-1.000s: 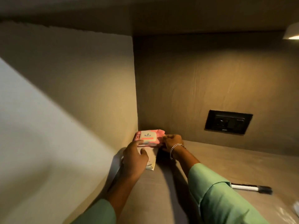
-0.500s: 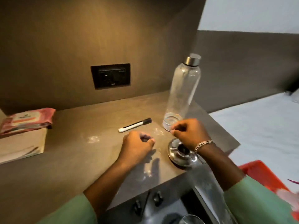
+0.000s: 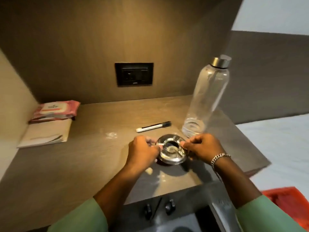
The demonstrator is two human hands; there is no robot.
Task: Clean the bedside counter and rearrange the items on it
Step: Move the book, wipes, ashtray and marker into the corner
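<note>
A shiny steel ashtray (image 3: 172, 150) sits on the brown counter (image 3: 83, 164), near its front right. My left hand (image 3: 142, 151) grips its left rim and my right hand (image 3: 202, 147) grips its right rim. Behind it lies a white marker with a black cap (image 3: 153, 126). A clear bottle with a steel cap (image 3: 207, 96) stands upright at the back right. In the far left corner a pink wipes pack (image 3: 56, 110) lies on a pale booklet (image 3: 46, 133).
A black socket plate (image 3: 134, 74) is set in the back wall. Small scraps (image 3: 149, 171) and smudges lie on the counter near the ashtray. A bed with a white sheet (image 3: 275, 148) is to the right, a red item (image 3: 289, 200) at the lower right. Drawer knobs (image 3: 169, 205) show below the counter edge.
Both hands left the wipes pack in the corner and came to the ashtray. The ashtray has shifted left and back from the counter's front right edge, now held by both hands.
</note>
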